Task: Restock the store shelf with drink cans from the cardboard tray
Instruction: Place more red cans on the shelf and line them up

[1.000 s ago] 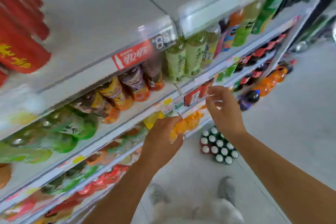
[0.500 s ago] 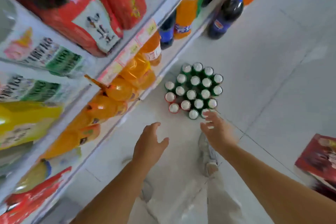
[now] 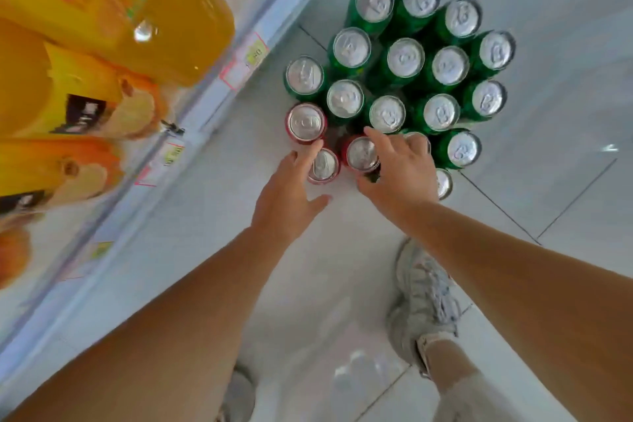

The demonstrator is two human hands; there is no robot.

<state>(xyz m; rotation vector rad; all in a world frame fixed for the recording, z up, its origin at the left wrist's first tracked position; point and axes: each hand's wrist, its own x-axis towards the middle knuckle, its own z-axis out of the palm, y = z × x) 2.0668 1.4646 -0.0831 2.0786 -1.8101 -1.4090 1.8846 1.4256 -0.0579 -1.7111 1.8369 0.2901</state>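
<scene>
A cluster of drink cans stands upright on the white tiled floor: several green cans [image 3: 406, 56] and three red cans at its near left corner. No cardboard tray shows under them. My left hand [image 3: 287, 197] is open, and its fingertips touch the nearest red can [image 3: 323, 166]. My right hand [image 3: 402, 171] is spread over the cluster's near edge. Its thumb and forefinger sit either side of another red can [image 3: 359, 151], and its other fingers cover a can behind that. The third red can [image 3: 306, 122] stands free to the left.
The store shelf runs along the left, its low edge rail [image 3: 219, 92] carrying price labels. Large orange drink bottles [image 3: 102, 44] fill it. My pale shoe [image 3: 423, 298] is planted on the floor tiles [image 3: 565, 181] just below the cans.
My view has dropped from the shelves to the floor. Both hands came down from the shelf edge onto the near cans of the cluster.
</scene>
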